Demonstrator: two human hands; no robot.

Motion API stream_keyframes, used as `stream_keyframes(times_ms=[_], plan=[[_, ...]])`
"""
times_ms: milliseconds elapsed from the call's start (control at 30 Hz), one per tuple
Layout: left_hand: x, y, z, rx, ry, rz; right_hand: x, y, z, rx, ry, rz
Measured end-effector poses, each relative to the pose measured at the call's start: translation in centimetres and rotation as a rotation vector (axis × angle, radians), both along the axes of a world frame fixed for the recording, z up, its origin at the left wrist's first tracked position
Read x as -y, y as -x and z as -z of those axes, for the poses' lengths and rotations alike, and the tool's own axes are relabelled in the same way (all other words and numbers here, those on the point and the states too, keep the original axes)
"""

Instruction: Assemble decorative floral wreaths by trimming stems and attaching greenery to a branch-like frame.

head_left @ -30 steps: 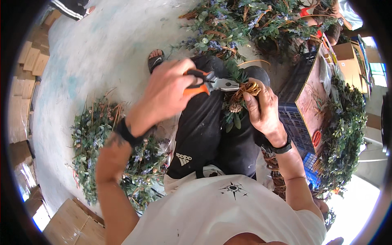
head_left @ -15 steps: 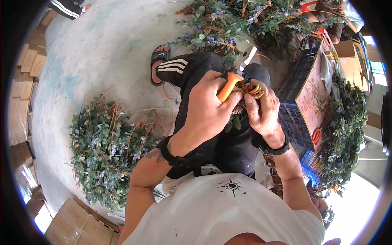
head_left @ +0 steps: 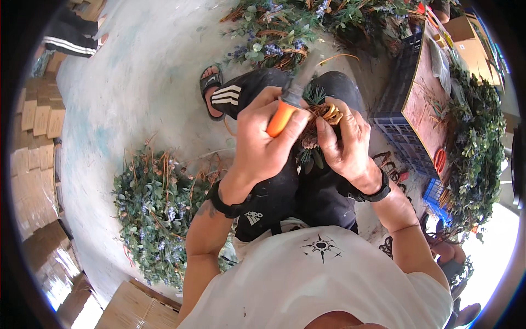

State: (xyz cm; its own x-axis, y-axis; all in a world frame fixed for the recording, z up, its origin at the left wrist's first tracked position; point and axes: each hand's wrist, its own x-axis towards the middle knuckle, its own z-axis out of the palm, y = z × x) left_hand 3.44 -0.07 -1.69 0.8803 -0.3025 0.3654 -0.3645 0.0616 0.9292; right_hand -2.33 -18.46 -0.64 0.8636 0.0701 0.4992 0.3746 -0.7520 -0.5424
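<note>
Left hand (head_left: 263, 145) now fisted, pliers (head_left: 290, 104) seemingly upright

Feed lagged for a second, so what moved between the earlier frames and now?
The left hand, gripping the orange-handled pliers, swung in from the left onto the twig-and-pinecone bundle; the tool now points up and away. The right hand kept hold of the bundle over the lap throughout.
</note>
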Motion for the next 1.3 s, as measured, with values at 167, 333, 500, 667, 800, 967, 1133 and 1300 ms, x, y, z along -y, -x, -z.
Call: stream_keyframes(times_ms=[167, 333, 500, 667, 800, 967, 1133, 1300], plan=[[0.1, -0.7, -0.3, -0.220, 0.054, -0.004, -0.3, 0.2, 0.1, -0.003, -0.015, 0.034], [1.2, -1.6, 0.0, -0.290, 0.063, 0.098, -0.5, 0.1, -0.1, 0.008, -0.003, 0.030], [0.6, -1.4, -0.3, -0.274, -0.077, 0.078, -0.5, 0.1, -0.1, 0.012, 0.018, 0.030], [-3.6, -0.8, 0.9, 0.371, -0.716, -0.248, -0.4, 0.0, 0.0, 0.005, -0.004, 0.031], [-5.7, -0.8, 1.4, 0.610, -0.989, -0.295, -0.3, 0.0, -0.2, -0.002, 0.000, 0.018], [-6.0, -1.6, 1.9, 0.771, -0.936, -0.355, -0.2, 0.1, -0.1, -0.018, 0.002, 0.030], [-5.9, -2.1, 1.5, 0.894, -0.952, -0.391, -0.1, 0.2, -0.3, -0.058, 0.001, 0.027], [-5.9, -3.0, 1.0, 0.950, -0.892, -0.391, -0.2, 0.2, -0.5, -0.079, -0.011, 0.037]])
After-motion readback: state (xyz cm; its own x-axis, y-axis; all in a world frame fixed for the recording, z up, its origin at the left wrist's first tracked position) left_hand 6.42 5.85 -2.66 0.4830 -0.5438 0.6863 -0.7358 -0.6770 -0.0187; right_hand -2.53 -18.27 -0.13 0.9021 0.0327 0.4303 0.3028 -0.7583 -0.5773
